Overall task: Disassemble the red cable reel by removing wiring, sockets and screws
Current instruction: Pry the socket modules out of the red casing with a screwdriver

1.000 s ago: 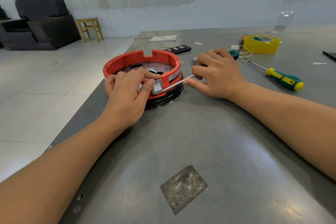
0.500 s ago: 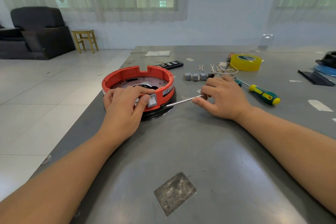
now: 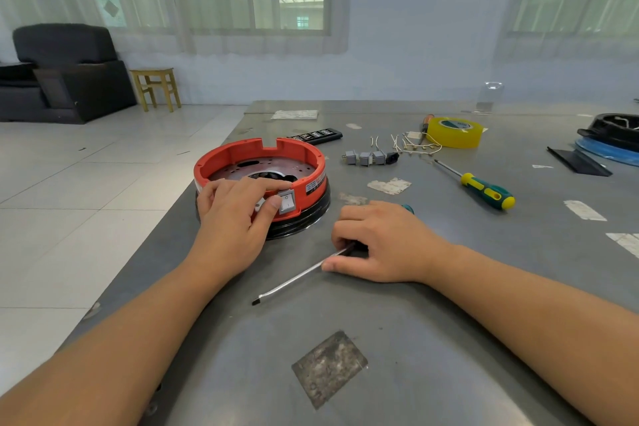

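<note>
The red cable reel [image 3: 242,154] lies open-side up on a black base at the left of the grey metal table [image 3: 397,339]. My left hand [image 3: 235,218] grips its near rim, thumb and forefinger pinching the grey rocker switch [image 3: 287,201] set in the red wall. My right hand [image 3: 383,240] rests on the table to the right of the reel and holds a flat-blade screwdriver [image 3: 301,276], whose tip points toward me and lies on the table. Its handle is hidden under the hand.
Removed grey sockets [image 3: 366,157] and loose white wires [image 3: 415,145] lie behind the right hand. A yellow-green screwdriver [image 3: 484,190], a yellow tape roll [image 3: 453,131], a black remote [image 3: 316,135] and a black and blue part [image 3: 612,142] sit farther back. The table's left edge is near the reel.
My right hand has pulled the screwdriver away from the switch and down onto the table nearer me. My left hand stays on the reel's rim at the switch.
</note>
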A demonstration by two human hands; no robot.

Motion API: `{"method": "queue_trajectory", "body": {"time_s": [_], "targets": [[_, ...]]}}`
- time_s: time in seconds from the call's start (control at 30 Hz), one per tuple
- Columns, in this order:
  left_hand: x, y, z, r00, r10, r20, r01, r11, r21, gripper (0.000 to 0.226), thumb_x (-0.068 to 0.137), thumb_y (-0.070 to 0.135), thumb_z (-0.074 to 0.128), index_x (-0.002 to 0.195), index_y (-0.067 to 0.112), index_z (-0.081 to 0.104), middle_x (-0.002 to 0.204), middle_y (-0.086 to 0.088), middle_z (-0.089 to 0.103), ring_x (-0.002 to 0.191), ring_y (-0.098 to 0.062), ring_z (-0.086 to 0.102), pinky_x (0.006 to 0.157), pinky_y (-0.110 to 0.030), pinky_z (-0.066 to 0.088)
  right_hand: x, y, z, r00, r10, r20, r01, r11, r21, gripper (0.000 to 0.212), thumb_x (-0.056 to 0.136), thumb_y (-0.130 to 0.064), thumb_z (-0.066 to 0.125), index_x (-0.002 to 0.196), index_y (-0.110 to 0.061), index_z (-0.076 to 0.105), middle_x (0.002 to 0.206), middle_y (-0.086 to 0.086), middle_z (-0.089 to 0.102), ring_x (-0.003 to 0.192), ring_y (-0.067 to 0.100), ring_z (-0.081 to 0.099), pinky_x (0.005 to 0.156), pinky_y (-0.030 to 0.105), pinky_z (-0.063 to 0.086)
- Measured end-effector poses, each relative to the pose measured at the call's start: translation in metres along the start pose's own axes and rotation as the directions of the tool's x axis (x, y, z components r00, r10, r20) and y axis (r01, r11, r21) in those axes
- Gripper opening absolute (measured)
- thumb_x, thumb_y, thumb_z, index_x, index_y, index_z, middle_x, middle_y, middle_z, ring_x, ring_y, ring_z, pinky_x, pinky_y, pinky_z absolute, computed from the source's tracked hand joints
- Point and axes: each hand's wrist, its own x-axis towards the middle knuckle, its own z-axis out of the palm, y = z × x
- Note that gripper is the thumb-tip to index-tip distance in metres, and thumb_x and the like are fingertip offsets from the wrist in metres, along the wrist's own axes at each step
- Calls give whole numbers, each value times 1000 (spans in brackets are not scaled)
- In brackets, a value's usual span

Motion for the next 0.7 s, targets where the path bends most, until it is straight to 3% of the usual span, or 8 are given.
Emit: {"method": "queue_trajectory", "body": {"time_s": [0.17,0.3,0.43,0.5,0.57,0.7], "targets": [[-1,0,-2,1000,-9,26,9,1000,-2,37,102,43,44,134,47,63,124,19,64,129,-11,45,117,-38,16,0,-5,-2,999,7,38,-6,1000,-26,45,95,-73,44,84,-31,55,88,-14,51,78,5,44,72,26,39],[-2,0,-3,999,0,40,-1,1000,5,37,102,44,46,136,47,61,124,21,62,131,-9,43,116,-34,13,0,-11,-4,998,34,44,-32,999,-39,47,96,-74,42,85,-30,56,89,-13,50,80,8,44,70,27,38],[-2,1,-4,1000,-24,-13,23,998,-57,38,101,42,48,136,41,62,122,21,63,120,4,40,115,-35,19,11,-22,-5,981,186,-59,-188,982,-35,55,96,-77,29,91,-31,60,88,-17,52,79,3,44,70,26,33],[-1,2,-4,999,-31,-28,28,996,-88,37,101,38,46,135,39,62,120,23,61,118,10,37,114,-34,20,26,-30,-1,939,323,-116,-320,947,38,46,94,-76,35,97,-34,55,91,-20,50,79,1,47,68,25,39],[0,2,-6,999,-42,-34,37,992,-124,37,101,32,46,134,35,63,123,19,64,122,4,43,115,-34,21,42,-40,8,891,436,-122,-420,897,137,37,90,-71,47,103,-36,47,98,-19,49,80,3,50,67,27,46],[0,-1,-13,997,-67,-45,58,980,-188,36,99,22,49,130,30,66,119,17,66,124,-11,54,116,-48,35,66,-53,22,858,490,-154,-448,860,242,39,88,-59,64,105,-33,40,103,-12,49,81,8,53,64,27,46]]}}
